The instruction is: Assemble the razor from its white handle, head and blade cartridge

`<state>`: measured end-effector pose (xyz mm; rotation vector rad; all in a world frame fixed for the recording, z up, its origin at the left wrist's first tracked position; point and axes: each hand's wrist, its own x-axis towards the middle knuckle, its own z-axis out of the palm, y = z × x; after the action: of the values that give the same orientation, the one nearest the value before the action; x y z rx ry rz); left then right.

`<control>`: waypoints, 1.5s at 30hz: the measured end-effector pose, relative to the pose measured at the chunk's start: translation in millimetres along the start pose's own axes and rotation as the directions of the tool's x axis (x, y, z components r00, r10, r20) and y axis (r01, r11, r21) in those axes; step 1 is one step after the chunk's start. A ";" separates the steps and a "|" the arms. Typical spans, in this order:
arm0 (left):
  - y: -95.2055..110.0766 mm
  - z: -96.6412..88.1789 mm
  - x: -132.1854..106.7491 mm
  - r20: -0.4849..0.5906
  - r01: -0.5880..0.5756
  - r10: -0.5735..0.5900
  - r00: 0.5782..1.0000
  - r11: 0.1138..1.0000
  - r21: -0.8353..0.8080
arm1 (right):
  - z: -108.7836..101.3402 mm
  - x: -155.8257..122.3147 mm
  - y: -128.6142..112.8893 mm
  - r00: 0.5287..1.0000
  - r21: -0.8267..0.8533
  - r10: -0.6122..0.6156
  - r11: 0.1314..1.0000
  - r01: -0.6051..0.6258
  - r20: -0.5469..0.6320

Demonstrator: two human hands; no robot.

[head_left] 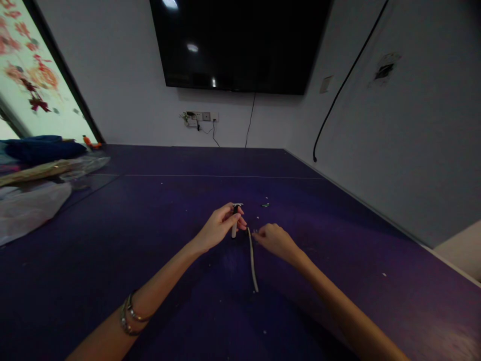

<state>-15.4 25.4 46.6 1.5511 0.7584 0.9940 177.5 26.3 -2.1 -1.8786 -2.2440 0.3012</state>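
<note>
My left hand is closed around a small T-shaped tool with a pale handle, a dark neck and a silvery crosspiece at the top. It is too small to tell its exact kind. A pale, slightly curved cord-like strip lies lengthwise on the purple surface, its far end close to both hands. To the right of that end, my right hand is low over the surface with its fingers pinched together. Whatever is at those fingertips is too small to make out.
Beyond the hands lies a small dark green piece, with tiny pale scraps around it on the purple surface. Plastic bags and blue cloth are heaped at the left. A black cable hangs along the right wall.
</note>
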 end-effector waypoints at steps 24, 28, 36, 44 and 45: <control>-12.9 -4.5 5.3 -0.009 0.031 -0.031 0.999 1.000 0.000 | 4.1 23.1 54.4 0.946 0.085 -0.323 0.943 0.321 0.015; -10.8 -2.8 4.4 -0.016 0.037 -0.037 0.999 0.999 -0.005 | 5.2 22.8 53.9 0.947 0.082 -0.320 0.944 0.318 0.007; -9.1 -1.8 3.6 -0.026 0.043 -0.043 0.999 0.999 0.004 | 7.0 23.4 55.3 0.952 0.118 -0.306 0.946 0.303 0.007; -8.7 -2.4 3.6 -0.024 0.052 -0.052 0.998 0.999 0.004 | 9.9 25.5 56.0 0.952 0.207 -0.305 0.930 0.303 -0.026; -9.0 -2.6 3.7 -0.022 0.050 -0.050 0.999 0.999 0.001 | 9.9 25.5 56.0 0.953 0.215 -0.302 0.929 0.301 -0.030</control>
<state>-15.7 31.6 38.7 1.5178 0.8099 0.9750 223.2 60.8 -26.8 -1.4013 -2.3493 0.4761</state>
